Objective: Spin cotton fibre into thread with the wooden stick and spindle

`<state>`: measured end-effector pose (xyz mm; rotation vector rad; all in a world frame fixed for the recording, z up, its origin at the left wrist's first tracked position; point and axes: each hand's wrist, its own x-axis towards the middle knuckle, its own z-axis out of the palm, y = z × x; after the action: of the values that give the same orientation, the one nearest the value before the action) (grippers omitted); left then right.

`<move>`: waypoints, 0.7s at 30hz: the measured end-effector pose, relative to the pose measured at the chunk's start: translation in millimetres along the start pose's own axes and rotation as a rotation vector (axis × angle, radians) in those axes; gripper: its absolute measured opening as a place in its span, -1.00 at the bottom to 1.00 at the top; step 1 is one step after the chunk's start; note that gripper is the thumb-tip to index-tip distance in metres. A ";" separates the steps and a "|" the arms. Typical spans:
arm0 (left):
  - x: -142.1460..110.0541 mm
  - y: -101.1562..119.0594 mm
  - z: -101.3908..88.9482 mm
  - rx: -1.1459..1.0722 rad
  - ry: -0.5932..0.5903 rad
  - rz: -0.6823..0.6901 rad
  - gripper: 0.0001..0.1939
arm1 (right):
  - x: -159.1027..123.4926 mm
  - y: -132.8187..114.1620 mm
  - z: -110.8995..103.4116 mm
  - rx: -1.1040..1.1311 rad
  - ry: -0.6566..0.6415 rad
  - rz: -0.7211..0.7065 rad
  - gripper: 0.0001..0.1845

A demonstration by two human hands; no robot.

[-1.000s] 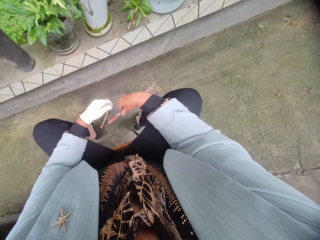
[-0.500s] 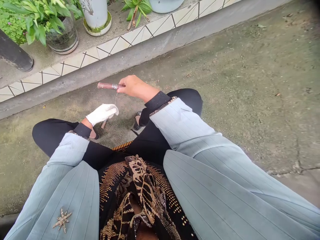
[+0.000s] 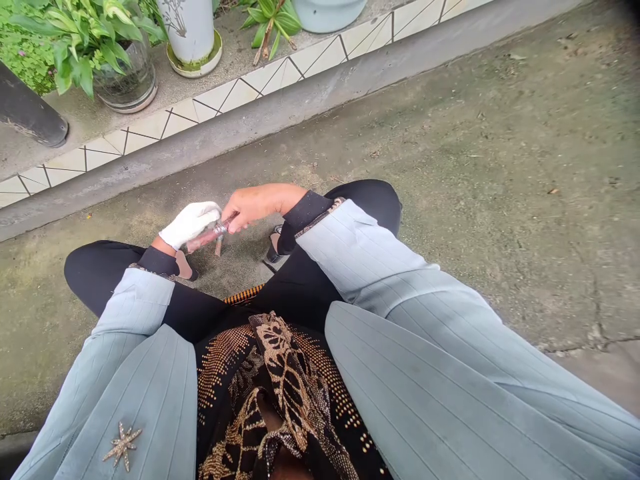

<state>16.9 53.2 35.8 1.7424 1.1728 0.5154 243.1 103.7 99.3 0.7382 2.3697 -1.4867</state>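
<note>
My right hand [image 3: 250, 205], bare, is closed around one end of a reddish-brown stick [image 3: 201, 239]. Silvery thin wire [image 3: 221, 229] is wound around the stick near my fingers. My left hand [image 3: 191, 224], in a white glove, is curled right beside it, its fingertips close to the wound part. A second, thinner brown stick [image 3: 219, 247] pokes out below my hands and seems to be held in the left one; its upper part is hidden. Both hands are above the ground between my bent knees.
A low ledge with a tiled edge [image 3: 220, 100] runs along the far side. On it stand a leafy plant in a glass pot [image 3: 127, 83], a white pot [image 3: 187, 30] on a saucer and a pale blue pot [image 3: 330, 12]. A dark pipe [image 3: 30, 110] is at left. Concrete ground [image 3: 475, 173] extends right.
My right hand has come down and toward me with the stick, which now slants down to the left below the glove. My left hand has shifted slightly left, and the hands now meet.
</note>
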 end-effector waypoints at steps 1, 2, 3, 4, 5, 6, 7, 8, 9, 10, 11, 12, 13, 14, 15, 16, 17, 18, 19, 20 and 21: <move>2.2 -3.9 4.4 -0.075 0.054 0.010 -0.56 | -1.7 2.0 -2.9 0.073 0.113 -0.014 -0.91; 4.6 -7.8 9.9 -0.166 0.100 0.019 -0.53 | -3.0 4.3 -5.9 0.133 0.237 -0.002 -0.89; 6.8 -11.3 16.2 -0.245 0.116 0.011 -0.50 | -3.8 6.9 -8.6 0.179 0.359 0.029 -0.87; 8.7 -14.4 22.9 -0.302 0.121 0.005 -0.47 | -4.2 9.5 -10.9 0.208 0.464 0.073 -0.86; 10.0 -16.8 29.5 -0.339 0.115 -0.012 -0.46 | -4.2 12.1 -12.8 0.220 0.543 0.116 -0.85; 10.7 -18.2 35.5 -0.355 0.093 -0.037 -0.45 | -4.0 14.5 -14.3 0.211 0.597 0.156 -0.84; 10.7 -18.5 40.5 -0.353 0.057 -0.061 -0.46 | -3.7 16.5 -15.2 0.176 0.634 0.194 -0.81; 9.9 -17.3 44.0 -0.338 0.010 -0.080 -0.48 | -3.2 18.0 -15.6 0.113 0.661 0.233 -0.78; 8.4 -14.7 45.7 -0.310 -0.043 -0.088 -0.49 | -2.6 18.7 -15.6 0.028 0.681 0.272 -0.74; 6.4 -10.6 45.6 -0.270 -0.092 -0.083 -0.51 | -1.9 18.6 -15.1 -0.068 0.692 0.312 -0.70; 3.9 -5.2 43.7 -0.220 -0.136 -0.065 -0.54 | -1.1 17.7 -14.2 -0.163 0.690 0.352 -0.67; 1.2 1.1 40.3 -0.159 -0.154 -0.040 -0.56 | -0.4 15.9 -13.0 -0.247 0.675 0.387 -0.64; -1.6 7.8 35.8 -0.085 -0.155 -0.016 -0.58 | 0.4 13.5 -11.5 -0.316 0.647 0.413 -0.61; -4.3 14.5 30.6 -0.013 -0.155 0.014 -0.60 | 1.0 10.6 -9.9 -0.375 0.604 0.426 -0.59; -6.6 20.4 25.2 0.052 -0.158 0.044 -0.61 | 1.4 7.5 -8.3 -0.428 0.544 0.433 -0.58; -8.5 25.1 19.8 0.108 -0.157 0.068 -0.62 | 1.3 4.5 -7.0 -0.475 0.464 0.436 -0.60; -9.9 28.4 14.9 0.149 -0.146 0.078 -0.62 | 0.7 1.8 -6.1 -0.506 0.355 0.433 -0.64; -10.8 29.9 10.5 0.180 -0.128 0.081 -0.63 | -0.6 -0.3 -5.7 -0.505 0.212 0.423 -0.69; -11.0 29.8 6.7 0.197 -0.101 0.074 -0.64 | -2.7 -1.7 -6.1 -0.464 0.055 0.398 -0.74; -10.7 28.1 3.6 0.196 -0.069 0.062 -0.64 | -5.7 -2.2 -7.2 -0.388 -0.091 0.356 -0.79; -9.9 25.1 1.3 0.181 -0.034 0.048 -0.64 | -9.3 -2.1 -9.0 -0.291 -0.198 0.294 -0.83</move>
<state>25.5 41.4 58.5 1.9300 1.1859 0.4174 250.3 108.4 109.2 0.7841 2.1541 -1.0193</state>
